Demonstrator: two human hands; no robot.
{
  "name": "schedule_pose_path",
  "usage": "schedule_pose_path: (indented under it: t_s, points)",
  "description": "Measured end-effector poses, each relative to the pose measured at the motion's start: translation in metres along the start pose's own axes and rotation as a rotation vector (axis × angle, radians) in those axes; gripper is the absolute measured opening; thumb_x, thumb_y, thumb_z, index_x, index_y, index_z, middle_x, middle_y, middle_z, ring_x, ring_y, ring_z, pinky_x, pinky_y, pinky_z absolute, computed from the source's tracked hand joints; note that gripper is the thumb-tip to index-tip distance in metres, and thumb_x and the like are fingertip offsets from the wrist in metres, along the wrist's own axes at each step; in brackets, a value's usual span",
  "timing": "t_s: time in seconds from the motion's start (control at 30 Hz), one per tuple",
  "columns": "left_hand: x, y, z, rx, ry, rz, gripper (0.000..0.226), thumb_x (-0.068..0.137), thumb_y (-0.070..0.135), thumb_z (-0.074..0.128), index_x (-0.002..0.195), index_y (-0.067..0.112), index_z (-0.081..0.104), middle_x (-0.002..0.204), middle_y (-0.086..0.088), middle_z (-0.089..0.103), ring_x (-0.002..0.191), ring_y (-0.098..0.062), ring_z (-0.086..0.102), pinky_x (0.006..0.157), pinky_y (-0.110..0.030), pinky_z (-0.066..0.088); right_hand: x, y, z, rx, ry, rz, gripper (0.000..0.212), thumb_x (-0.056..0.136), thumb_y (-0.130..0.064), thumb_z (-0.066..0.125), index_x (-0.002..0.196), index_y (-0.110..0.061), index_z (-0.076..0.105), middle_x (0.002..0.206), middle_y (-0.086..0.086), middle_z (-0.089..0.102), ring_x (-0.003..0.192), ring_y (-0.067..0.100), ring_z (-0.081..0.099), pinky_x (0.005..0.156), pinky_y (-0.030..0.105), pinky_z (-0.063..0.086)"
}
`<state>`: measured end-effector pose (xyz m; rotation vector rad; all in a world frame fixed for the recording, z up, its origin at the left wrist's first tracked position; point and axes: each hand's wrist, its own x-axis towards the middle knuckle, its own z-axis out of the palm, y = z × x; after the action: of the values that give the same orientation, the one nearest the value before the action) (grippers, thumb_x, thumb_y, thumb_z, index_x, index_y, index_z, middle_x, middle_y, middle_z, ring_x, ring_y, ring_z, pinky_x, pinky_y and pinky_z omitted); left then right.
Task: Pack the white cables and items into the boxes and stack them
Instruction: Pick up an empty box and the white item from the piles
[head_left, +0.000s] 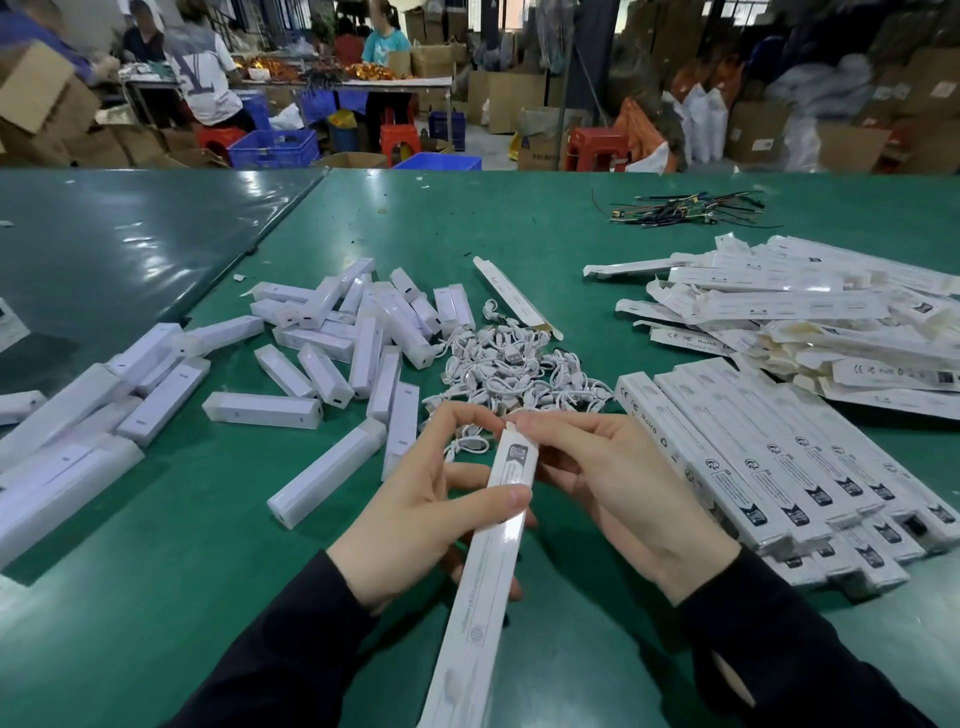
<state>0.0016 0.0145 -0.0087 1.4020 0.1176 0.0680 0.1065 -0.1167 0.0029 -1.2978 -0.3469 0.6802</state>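
My left hand (415, 514) grips a long narrow white box (488, 566) around its upper part, thumb across its printed face. My right hand (613, 488) pinches the box's top end flap with its fingertips. A small coiled white cable (467, 446) lies on the table just behind my left fingers. Behind it sits a heap of white cables (511, 366). White bar-shaped items (358, 332) are scattered to the left. To my right, packed boxes (779, 467) lie side by side in a stack.
Flat unfolded boxes (810, 317) pile up at the far right of the green table (208, 597). One open box (514, 299) lies behind the cables. Dark wires (685, 208) lie farther back. People work at another table beyond, among cartons, crates and stools.
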Motion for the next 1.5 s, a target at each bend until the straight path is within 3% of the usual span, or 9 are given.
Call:
schedule_pose_path:
  t_s: [0.2,0.37,0.53,0.7,0.83,0.93,1.1,1.3,1.5]
  points:
    - [-0.001,0.009,-0.008,-0.110,0.104,-0.045,0.056,0.071,0.022,0.073,0.118,0.018,0.043,0.076,-0.030,0.067,0.038,-0.029,0.057,0.035,-0.030,0.047,-0.003,0.010,0.005,-0.207,-0.066,-0.281,0.016,0.091,-0.019,0.065,0.088,-0.018,0.080,0.084,0.015,0.075,0.073,0.016,0.067,0.072,0.028,0.055]
    - [0.001,0.018,-0.010,-0.265,0.033,-0.140,0.064,0.081,0.022,0.074,0.133,0.004,0.040,0.066,-0.025,0.064,0.034,-0.023,0.058,0.028,-0.019,0.041,0.002,0.014,0.005,-0.054,-0.175,-0.156,0.019,0.076,-0.021,0.076,0.090,-0.009,0.072,0.082,0.006,0.071,0.071,0.017,0.064,0.065,0.029,0.055]
    - [-0.003,0.015,-0.026,-0.685,0.355,0.091,0.058,0.089,0.063,0.040,0.102,0.012,0.062,0.074,-0.009,0.063,0.053,-0.016,0.058,0.039,-0.019,0.046,0.000,0.019,0.009,-0.004,-0.019,-0.280,0.038,0.064,-0.030,0.080,0.095,-0.012,0.067,0.084,-0.005,0.070,0.071,0.008,0.064,0.068,0.024,0.057]
    - [0.002,0.022,-0.026,-0.417,0.611,0.253,0.043,0.079,0.045,0.059,0.109,0.015,0.063,0.088,-0.004,0.071,0.078,-0.017,0.070,0.072,-0.032,0.061,-0.011,0.037,0.028,-0.300,-0.169,-0.373,0.023,0.073,-0.023,0.083,0.087,-0.020,0.065,0.089,-0.005,0.069,0.082,0.009,0.062,0.067,0.024,0.051]
    - [-0.006,0.024,-0.040,-0.125,0.825,0.239,0.005,0.089,0.012,0.058,0.086,0.010,0.061,0.068,-0.006,0.064,0.048,-0.019,0.058,0.055,-0.034,0.056,-0.014,0.036,0.029,-0.424,-0.135,-0.424,0.013,0.086,-0.036,0.067,0.087,-0.023,0.067,0.084,-0.011,0.067,0.080,0.010,0.063,0.070,0.031,0.055]
    - [-0.015,0.023,-0.059,0.453,0.974,0.130,0.007,0.082,0.010,0.064,0.079,0.009,0.058,0.063,-0.010,0.066,0.037,-0.018,0.059,0.039,-0.025,0.049,-0.009,0.030,0.023,-0.441,0.005,-0.422,0.011,0.094,-0.028,0.062,0.085,-0.023,0.066,0.084,-0.003,0.068,0.082,0.021,0.065,0.074,0.049,0.054]
    - [-0.013,0.020,-0.058,0.786,0.802,-0.121,0.030,0.071,0.011,0.079,0.089,0.016,0.055,0.072,-0.009,0.067,0.037,-0.015,0.062,0.032,-0.012,0.039,-0.004,0.029,0.016,-0.447,0.040,-0.403,0.009,0.093,-0.024,0.061,0.086,-0.029,0.065,0.085,-0.004,0.068,0.082,0.021,0.065,0.072,0.049,0.054]
    - [-0.011,0.016,-0.064,0.877,0.866,-0.116,0.030,0.072,0.014,0.079,0.085,0.014,0.052,0.069,-0.010,0.066,0.036,-0.015,0.061,0.031,-0.016,0.040,-0.002,0.026,0.012,-0.463,0.045,-0.388,0.007,0.090,-0.025,0.062,0.088,-0.032,0.065,0.089,-0.006,0.069,0.084,0.020,0.066,0.072,0.052,0.054]
    - [-0.013,0.032,-0.053,0.081,0.561,-0.091,0.039,0.060,-0.006,0.080,0.092,-0.001,0.058,0.050,-0.010,0.058,0.032,-0.018,0.047,0.034,-0.022,0.041,0.000,0.017,0.009,-0.381,-0.083,-0.376,0.032,0.077,-0.039,0.072,0.107,-0.044,0.062,0.105,-0.014,0.066,0.079,0.008,0.065,0.066,0.043,0.057]
